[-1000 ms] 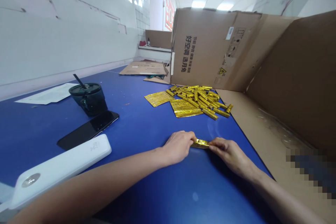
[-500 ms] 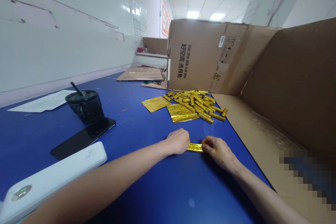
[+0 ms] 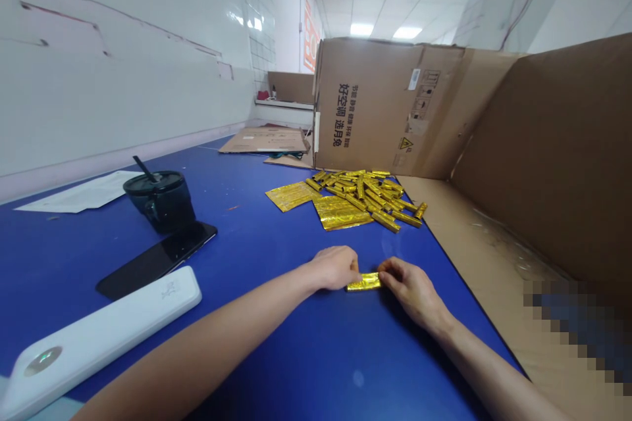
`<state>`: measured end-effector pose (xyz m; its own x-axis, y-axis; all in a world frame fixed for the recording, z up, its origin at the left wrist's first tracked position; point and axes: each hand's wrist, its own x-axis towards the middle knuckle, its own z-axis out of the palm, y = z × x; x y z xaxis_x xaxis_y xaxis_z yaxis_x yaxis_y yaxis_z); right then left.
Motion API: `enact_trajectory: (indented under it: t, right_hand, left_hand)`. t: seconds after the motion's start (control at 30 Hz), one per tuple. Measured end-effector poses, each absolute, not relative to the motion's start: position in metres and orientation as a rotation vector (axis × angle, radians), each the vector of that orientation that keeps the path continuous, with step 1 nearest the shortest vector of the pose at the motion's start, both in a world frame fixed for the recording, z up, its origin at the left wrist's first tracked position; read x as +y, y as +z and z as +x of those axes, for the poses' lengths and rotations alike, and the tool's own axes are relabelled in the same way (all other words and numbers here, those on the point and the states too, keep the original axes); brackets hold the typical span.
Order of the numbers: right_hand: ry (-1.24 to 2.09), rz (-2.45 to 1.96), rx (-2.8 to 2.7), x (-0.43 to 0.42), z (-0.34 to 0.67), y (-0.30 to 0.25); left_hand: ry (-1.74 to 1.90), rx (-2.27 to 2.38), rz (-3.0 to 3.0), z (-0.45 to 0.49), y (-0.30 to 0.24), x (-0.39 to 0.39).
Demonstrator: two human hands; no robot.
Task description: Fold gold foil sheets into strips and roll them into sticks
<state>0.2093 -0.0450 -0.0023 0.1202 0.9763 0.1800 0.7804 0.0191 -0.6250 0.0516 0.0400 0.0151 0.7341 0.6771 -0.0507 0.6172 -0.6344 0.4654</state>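
A small folded gold foil piece [image 3: 364, 282] lies on the blue table [image 3: 276, 348] between my two hands. My left hand [image 3: 336, 268] pinches its left end with curled fingers. My right hand [image 3: 409, 289] pinches its right end. Farther back sits a pile of gold foil rolls [image 3: 375, 194], with flat gold foil sheets [image 3: 340, 212] beside and under it.
A dark cup with a straw [image 3: 160, 200], a black phone [image 3: 155, 258] and a white oblong device [image 3: 99, 335] lie at the left. White paper [image 3: 81, 193] is near the wall. A large opened cardboard box [image 3: 543, 164] walls off the right side and back.
The view shifted slightly. Both hands moved a little toward me with the foil piece, and its left end now lies lower on the table.
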Motion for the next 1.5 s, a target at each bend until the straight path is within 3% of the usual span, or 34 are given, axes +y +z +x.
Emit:
enact_trajectory:
  t: [0.17, 0.43, 0.83, 1.5]
  right_hand:
    - [0.463, -1.636, -1.546, -0.047, 0.212, 0.001]
    - [0.909, -1.35, -1.324, -0.05, 0.216, 0.021]
    - [1.028, -1.259, -1.415, -0.059, 0.219, 0.034]
    - [1.097, -1.15, -1.138, -0.059, 0.201, 0.022]
  left_hand:
    - [0.383, 0.87, 2.419, 0.045, 0.018, 0.037]
    - [0.57, 0.732, 2.219, 0.044, 0.026, 0.032]
    - [0.06, 0.354, 1.596, 0.036, 0.04, 0.026]
    - [0.499, 0.855, 2.334, 0.044, 0.046, -0.016]
